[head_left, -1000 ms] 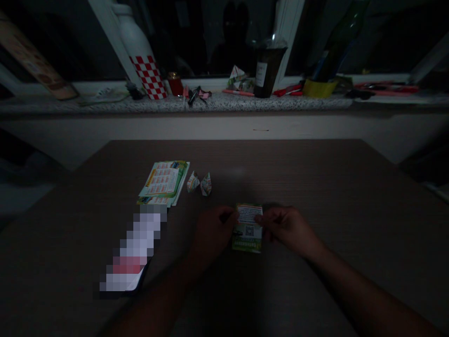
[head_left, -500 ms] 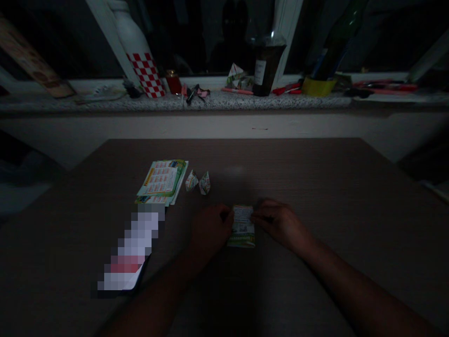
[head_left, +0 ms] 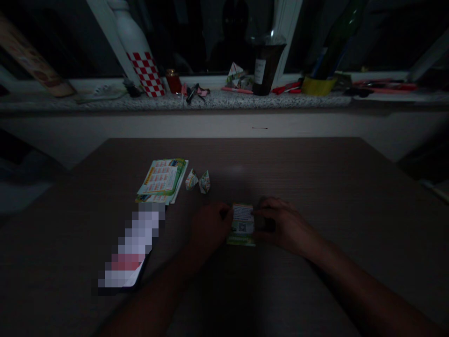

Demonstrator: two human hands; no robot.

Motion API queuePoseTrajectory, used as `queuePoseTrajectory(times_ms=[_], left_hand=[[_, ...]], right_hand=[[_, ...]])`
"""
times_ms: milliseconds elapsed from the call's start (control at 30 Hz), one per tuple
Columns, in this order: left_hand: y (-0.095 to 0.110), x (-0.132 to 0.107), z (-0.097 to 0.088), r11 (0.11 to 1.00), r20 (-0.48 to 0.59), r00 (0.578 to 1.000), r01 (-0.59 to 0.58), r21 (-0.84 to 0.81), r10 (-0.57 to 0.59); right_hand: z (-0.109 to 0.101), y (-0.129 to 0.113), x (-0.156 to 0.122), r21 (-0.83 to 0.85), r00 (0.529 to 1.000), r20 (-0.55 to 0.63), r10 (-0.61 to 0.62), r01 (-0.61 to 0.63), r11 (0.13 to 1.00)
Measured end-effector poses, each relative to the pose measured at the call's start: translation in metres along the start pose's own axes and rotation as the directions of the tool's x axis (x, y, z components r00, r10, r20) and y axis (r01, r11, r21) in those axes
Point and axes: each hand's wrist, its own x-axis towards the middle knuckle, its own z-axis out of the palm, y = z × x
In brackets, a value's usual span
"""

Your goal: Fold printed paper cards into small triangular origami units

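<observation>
A small printed leaflet point(head_left: 242, 225), with a fold line across it, lies on the table in front of me. Text fills its upper part, and a QR code and a green band show lower down. My left hand point(head_left: 212, 224) pinches its upper left edge between thumb and finger. At the right edge is my right hand point(head_left: 282, 224), its index finger near the upper part and its thumb lower, with a gap between them. Beyond my left hand stand two small folded paper pieces point(head_left: 191, 179), printed in similar colours.
A stack of printed leaflets point(head_left: 159, 178) lies to the left on the brown table point(head_left: 298, 164). Below it rests a phone point(head_left: 135, 245) with a blurred screen. The windowsill point(head_left: 210, 103) holds a checkered bottle point(head_left: 145, 70), a plastic cup point(head_left: 264, 65) and a green bottle point(head_left: 336, 42).
My right thumb has moved down, away from the index finger, along the leaflet's right edge. The leaflet's lower part looks flatter, with the QR code clearer. My left hand stays put.
</observation>
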Motion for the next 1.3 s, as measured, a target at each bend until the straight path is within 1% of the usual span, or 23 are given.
queuePoseTrajectory(times_ms=[100,200,267,400,467,533,600,667,733,800,867,900,967,1033,1067,1100,1133,1167,1200,1233,1267,1300], left_hand=[[-0.001,0.001,0.001,1.0,-0.013,1.0,0.003,-0.002,-0.003],[0.001,0.001,-0.001,1.0,0.001,1.0,0.013,0.008,-0.013],[0.003,0.0,-0.002,1.0,0.017,1.0,0.012,0.012,-0.012],[0.003,0.0,-0.004,1.0,0.01,1.0,-0.003,0.01,0.003],[0.0,0.0,-0.002,1.0,0.003,1.0,-0.006,-0.019,0.006],[-0.004,0.0,-0.001,0.996,-0.007,1.0,-0.017,-0.084,0.017],[-0.008,0.0,0.001,0.98,-0.035,0.999,-0.027,-0.196,0.021],[-0.009,-0.001,0.001,0.933,-0.067,0.998,-0.033,-0.358,0.01],[-0.007,-0.002,0.001,0.84,-0.106,0.994,-0.024,-0.542,-0.04],[-0.003,-0.003,0.0,0.72,-0.147,0.983,-0.025,-0.693,-0.108],[0.001,-0.005,0.0,0.631,-0.175,0.972,-0.037,-0.775,-0.159],[0.003,-0.005,0.001,0.613,-0.177,0.97,-0.04,-0.789,-0.164],[0.002,-0.006,0.003,0.63,-0.166,0.977,-0.046,-0.775,-0.134],[0.0,-0.007,0.005,0.698,-0.181,0.98,-0.071,-0.713,-0.085],[-0.002,-0.008,0.006,0.744,-0.22,0.974,-0.103,-0.66,-0.06],[-0.003,-0.008,0.006,0.796,-0.289,0.957,-0.15,-0.586,-0.033],[-0.004,-0.009,0.006,0.843,-0.378,0.926,-0.212,-0.495,0.011],[-0.004,-0.01,0.005,0.879,-0.475,0.877,-0.282,-0.384,0.073],[-0.003,-0.012,0.003,0.898,-0.56,0.814,-0.351,-0.264,0.154],[-0.002,-0.014,0.001,0.899,-0.613,0.751,-0.413,-0.147,0.245],[0.0,-0.016,-0.001,0.884,-0.642,0.689,-0.467,-0.036,0.337],[0.002,-0.018,-0.003,0.865,-0.628,0.66,-0.499,0.044,0.413]], right_hand=[[-0.003,-0.003,-0.002,-0.011,1.0,0.025,0.008,-0.007,1.0],[-0.005,-0.006,-0.004,-0.01,0.998,0.058,0.008,-0.008,1.0],[-0.007,-0.007,-0.005,-0.002,0.998,0.065,0.012,-0.011,1.0],[-0.009,-0.009,-0.005,-0.023,0.997,0.075,0.017,-0.015,1.0],[-0.008,-0.008,-0.005,-0.047,0.997,0.067,0.028,-0.024,0.999],[-0.006,-0.005,-0.005,-0.054,0.998,0.041,0.039,-0.036,0.998],[-0.002,-0.001,-0.004,-0.031,0.999,-0.01,0.05,-0.05,0.998],[0.003,0.002,-0.003,0.031,0.994,-0.093,0.061,-0.058,0.998],[0.008,0.004,0.0,0.139,0.981,-0.188,0.053,-0.027,0.99],[0.013,0.004,0.002,0.286,0.957,-0.287,0.041,0.045,0.957],[0.017,0.002,0.004,0.403,0.923,-0.381,0.049,0.118,0.907],[0.017,0.001,0.004,0.435,0.904,-0.423,0.063,0.142,0.889],[0.016,0.0,0.003,0.437,0.86,-0.502,0.093,0.16,0.885],[0.013,-0.002,0.001,0.371,0.809,-0.583,0.079,0.178,0.912],[0.01,-0.003,0.0,0.318,0.786,-0.616,0.047,0.194,0.928],[0.007,-0.004,-0.001,0.258,0.767,-0.642,-0.002,0.218,0.941],[0.005,-0.006,-0.002,0.196,0.749,-0.66,-0.059,0.247,0.949],[0.002,-0.008,-0.002,0.139,0.736,-0.667,-0.116,0.277,0.951],[0.0,-0.009,-0.002,0.091,0.724,-0.67,-0.162,0.296,0.951],[-0.002,-0.011,-0.003,0.048,0.718,-0.666,-0.203,0.313,0.948],[-0.003,-0.013,-0.003,0.011,0.714,-0.658,-0.239,0.326,0.945],[-0.004,-0.014,-0.003,-0.021,0.712,-0.648,-0.269,0.336,0.942]])
